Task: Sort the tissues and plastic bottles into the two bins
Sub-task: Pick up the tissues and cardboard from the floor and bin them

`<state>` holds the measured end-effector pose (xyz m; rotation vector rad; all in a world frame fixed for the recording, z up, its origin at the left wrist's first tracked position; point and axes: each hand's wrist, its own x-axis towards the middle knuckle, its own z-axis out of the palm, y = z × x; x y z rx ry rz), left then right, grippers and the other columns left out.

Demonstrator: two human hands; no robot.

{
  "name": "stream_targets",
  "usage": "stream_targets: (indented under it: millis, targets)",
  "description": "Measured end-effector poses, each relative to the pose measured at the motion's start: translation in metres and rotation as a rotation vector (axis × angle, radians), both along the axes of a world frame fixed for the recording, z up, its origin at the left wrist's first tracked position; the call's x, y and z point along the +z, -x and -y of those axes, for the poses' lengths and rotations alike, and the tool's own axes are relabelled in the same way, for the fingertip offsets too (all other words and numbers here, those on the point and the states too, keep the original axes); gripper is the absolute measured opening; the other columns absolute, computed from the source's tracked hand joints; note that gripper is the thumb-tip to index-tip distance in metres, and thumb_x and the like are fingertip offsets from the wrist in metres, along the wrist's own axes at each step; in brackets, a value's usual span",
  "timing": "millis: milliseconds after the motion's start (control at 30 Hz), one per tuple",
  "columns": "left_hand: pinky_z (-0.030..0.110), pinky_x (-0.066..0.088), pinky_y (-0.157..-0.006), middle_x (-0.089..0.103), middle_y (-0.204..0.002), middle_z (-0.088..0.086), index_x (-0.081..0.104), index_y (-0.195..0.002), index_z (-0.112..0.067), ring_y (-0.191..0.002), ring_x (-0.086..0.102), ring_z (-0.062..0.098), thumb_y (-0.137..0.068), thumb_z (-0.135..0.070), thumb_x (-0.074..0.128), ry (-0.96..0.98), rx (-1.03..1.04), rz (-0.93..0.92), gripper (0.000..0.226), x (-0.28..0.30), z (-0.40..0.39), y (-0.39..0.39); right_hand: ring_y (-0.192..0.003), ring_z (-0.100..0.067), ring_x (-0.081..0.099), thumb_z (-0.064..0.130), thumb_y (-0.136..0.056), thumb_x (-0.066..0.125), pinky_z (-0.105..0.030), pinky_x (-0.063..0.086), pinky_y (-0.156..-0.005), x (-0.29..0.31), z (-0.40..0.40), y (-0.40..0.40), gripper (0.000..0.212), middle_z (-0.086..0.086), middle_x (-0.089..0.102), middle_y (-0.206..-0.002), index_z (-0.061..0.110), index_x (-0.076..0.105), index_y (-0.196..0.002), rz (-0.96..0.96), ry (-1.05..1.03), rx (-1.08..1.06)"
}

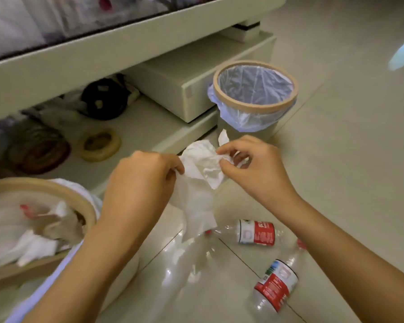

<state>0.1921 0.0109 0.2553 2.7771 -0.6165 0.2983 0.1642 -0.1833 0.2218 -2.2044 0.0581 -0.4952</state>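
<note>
A crumpled white tissue [200, 180] hangs between both hands above the floor. My left hand [140, 180] pinches its left edge and my right hand [252, 166] pinches its upper right part. Two clear plastic bottles with red and white labels lie on the tiles below: one [252, 232] near the tissue's lower end, the other [276, 282] closer to me. A bin [63, 194] at the lower left holds tissues and scraps. A second bin [254, 109] with a pale blue liner stands beyond the hands, and nothing shows inside it.
A low white shelf unit [149, 127] runs along the left behind the hands, with a tape roll [99, 145], coiled cords and bags on it. A white box [184, 89] sits beside the far bin. Bare tiled floor [348, 148] spreads to the right.
</note>
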Motion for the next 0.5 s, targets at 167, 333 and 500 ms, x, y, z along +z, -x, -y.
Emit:
stream_targets:
  millis: [167, 333, 500]
  targets:
    - [0.028, 0.044, -0.065, 0.069, -0.083, 0.000, 0.072, -0.093, -0.028, -0.077, 0.063, 0.024, -0.093, -0.016, 0.048, -0.021, 0.173, -0.025, 0.026, 0.041, -0.073, 0.007, -0.069, -0.010, 0.058, 0.012, -0.076, 0.070, -0.018, 0.049, -0.064, 0.030, -0.078, -0.028, 0.017, 0.007, 0.061, -0.082, 0.022, 0.073, -0.090, 0.034, 0.035, 0.244]
    - [0.026, 0.050, -0.067, 0.071, -0.094, -0.002, 0.072, -0.098, -0.033, -0.070, 0.061, 0.015, -0.095, -0.013, 0.051, 0.012, 0.389, -0.069, 0.029, 0.052, -0.126, 0.008, -0.067, -0.010, 0.056, 0.015, -0.075, 0.072, -0.022, 0.048, -0.062, 0.046, -0.141, -0.039, 0.016, 0.006, 0.059, -0.080, 0.021, 0.074, -0.090, 0.064, 0.115, 0.386]
    - [0.027, 0.046, -0.068, 0.070, -0.093, 0.002, 0.074, -0.093, -0.032, -0.069, 0.054, 0.016, -0.092, -0.010, 0.053, 0.095, 0.559, -0.143, 0.030, 0.044, -0.171, 0.025, -0.068, -0.008, 0.055, 0.017, -0.076, 0.072, -0.013, 0.043, -0.059, 0.050, -0.189, -0.040, 0.015, 0.010, 0.057, -0.081, 0.022, 0.073, -0.090, 0.054, 0.149, 0.544]
